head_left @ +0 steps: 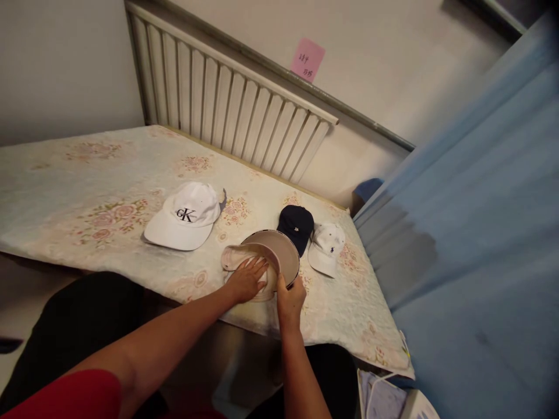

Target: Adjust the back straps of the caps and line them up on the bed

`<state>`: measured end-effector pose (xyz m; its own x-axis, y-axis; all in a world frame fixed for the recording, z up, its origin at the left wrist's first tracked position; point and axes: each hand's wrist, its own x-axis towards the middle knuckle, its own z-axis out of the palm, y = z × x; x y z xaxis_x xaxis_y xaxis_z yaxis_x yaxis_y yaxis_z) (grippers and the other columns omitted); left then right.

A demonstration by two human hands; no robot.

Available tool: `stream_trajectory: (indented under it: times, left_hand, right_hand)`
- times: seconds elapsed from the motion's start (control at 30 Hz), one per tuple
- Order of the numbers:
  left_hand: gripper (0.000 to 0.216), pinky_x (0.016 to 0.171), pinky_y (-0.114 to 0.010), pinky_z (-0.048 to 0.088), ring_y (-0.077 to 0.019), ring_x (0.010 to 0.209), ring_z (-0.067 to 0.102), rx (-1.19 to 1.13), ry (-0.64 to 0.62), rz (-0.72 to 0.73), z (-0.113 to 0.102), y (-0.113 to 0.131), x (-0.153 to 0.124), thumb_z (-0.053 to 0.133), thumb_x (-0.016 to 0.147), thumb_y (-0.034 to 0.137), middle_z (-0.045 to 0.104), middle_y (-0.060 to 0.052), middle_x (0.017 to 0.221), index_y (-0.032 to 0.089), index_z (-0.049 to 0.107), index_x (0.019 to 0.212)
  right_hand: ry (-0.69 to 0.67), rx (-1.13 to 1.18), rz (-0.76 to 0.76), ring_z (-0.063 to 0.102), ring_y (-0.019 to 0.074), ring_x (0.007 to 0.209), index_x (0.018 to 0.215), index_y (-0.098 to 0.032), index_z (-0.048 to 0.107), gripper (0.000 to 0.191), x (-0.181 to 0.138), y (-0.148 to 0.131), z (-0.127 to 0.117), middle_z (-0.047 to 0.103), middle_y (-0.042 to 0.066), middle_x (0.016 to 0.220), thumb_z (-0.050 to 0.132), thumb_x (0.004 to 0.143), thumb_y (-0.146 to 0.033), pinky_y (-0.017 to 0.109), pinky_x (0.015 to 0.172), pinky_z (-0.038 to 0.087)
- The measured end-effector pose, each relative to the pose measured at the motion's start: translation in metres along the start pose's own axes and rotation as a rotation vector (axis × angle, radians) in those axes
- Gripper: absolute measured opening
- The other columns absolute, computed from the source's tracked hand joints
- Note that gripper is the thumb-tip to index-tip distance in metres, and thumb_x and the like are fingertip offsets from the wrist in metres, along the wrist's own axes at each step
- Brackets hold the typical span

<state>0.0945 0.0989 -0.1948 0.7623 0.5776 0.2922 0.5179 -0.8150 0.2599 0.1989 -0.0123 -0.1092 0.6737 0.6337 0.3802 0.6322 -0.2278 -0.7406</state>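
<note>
Two hands work one cap [286,250] near the front edge of the surface [131,174]. The left hand [248,280] lies spread in the crown; the right hand [291,299] has its grip closed on the brim. Shaping seems underway; next calls for steady brim support.

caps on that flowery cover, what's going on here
A person is handling a pale cap turned so its inside and the underside of its brim show. Their left hand lies spread inside the crown, while the right hand grips the cap near one end of the brim. Three other caps rest on the flowered cover: a large white cap to the left, and a dark cap beside a smaller white cap to the right.
</note>
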Motion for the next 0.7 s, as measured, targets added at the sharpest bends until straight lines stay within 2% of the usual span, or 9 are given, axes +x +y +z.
stream_trajectory:
  times: [0.13, 0.27, 0.5, 0.6, 0.7]
  left_hand:
    - [0.059, 0.111, -0.045, 0.016, -0.0269, 0.137, 0.028, 0.008, -0.001, -0.011, -0.002, 0.002, -0.001, 0.045, 0.088, 0.041, 0.04, -0.01, 0.147, 0.021, 0.034, 0.143]
    - [0.059, 0.111, -0.045, 0.016, -0.0276, 0.136, 0.029, 0.003, 0.018, 0.008, -0.005, 0.002, -0.001, 0.046, 0.088, 0.04, 0.041, -0.01, 0.146, 0.019, 0.035, 0.142]
    - [0.053, 0.108, -0.045, 0.022, -0.0291, 0.127, 0.04, -0.025, 0.02, 0.017, -0.007, 0.003, -0.001, 0.049, 0.086, 0.04, 0.051, -0.012, 0.136, 0.016, 0.047, 0.133]
    - [0.054, 0.109, -0.045, 0.021, -0.0292, 0.129, 0.039, -0.029, 0.018, 0.005, -0.004, 0.002, 0.0, 0.049, 0.086, 0.039, 0.05, -0.013, 0.138, 0.016, 0.045, 0.135]
    - [0.056, 0.11, -0.045, 0.019, -0.0288, 0.134, 0.033, -0.03, 0.018, -0.016, -0.001, 0.001, 0.0, 0.049, 0.086, 0.039, 0.044, -0.012, 0.143, 0.017, 0.041, 0.138]
  right_hand:
    - [0.022, 0.005, 0.043, 0.055, 0.018, 0.068, 0.08, -0.018, 0.06, 0.021, -0.011, 0.007, 0.005, 0.065, 0.006, 0.075, 0.054, 0.078, -0.037, 0.028, 0.065, 0.042]
    - [0.061, -0.005, 0.114, 0.058, 0.0213, 0.073, 0.083, -0.016, 0.062, 0.023, -0.022, 0.019, 0.013, 0.067, 0.01, 0.08, 0.054, 0.076, -0.037, 0.031, 0.069, 0.044]
    - [0.111, 0.174, 0.305, 0.065, 0.0277, 0.088, 0.102, -0.012, 0.064, 0.045, -0.038, 0.039, 0.03, 0.071, 0.016, 0.096, 0.061, 0.071, -0.044, 0.036, 0.074, 0.049]
    - [0.098, 0.241, 0.342, 0.065, 0.0291, 0.093, 0.108, -0.008, 0.063, 0.051, -0.037, 0.042, 0.029, 0.069, 0.02, 0.103, 0.06, 0.072, -0.045, 0.037, 0.076, 0.051]
    - [0.075, 0.254, 0.349, 0.066, 0.0302, 0.094, 0.103, -0.006, 0.065, 0.049, -0.029, 0.042, 0.023, 0.069, 0.022, 0.103, 0.06, 0.073, -0.044, 0.038, 0.079, 0.051]
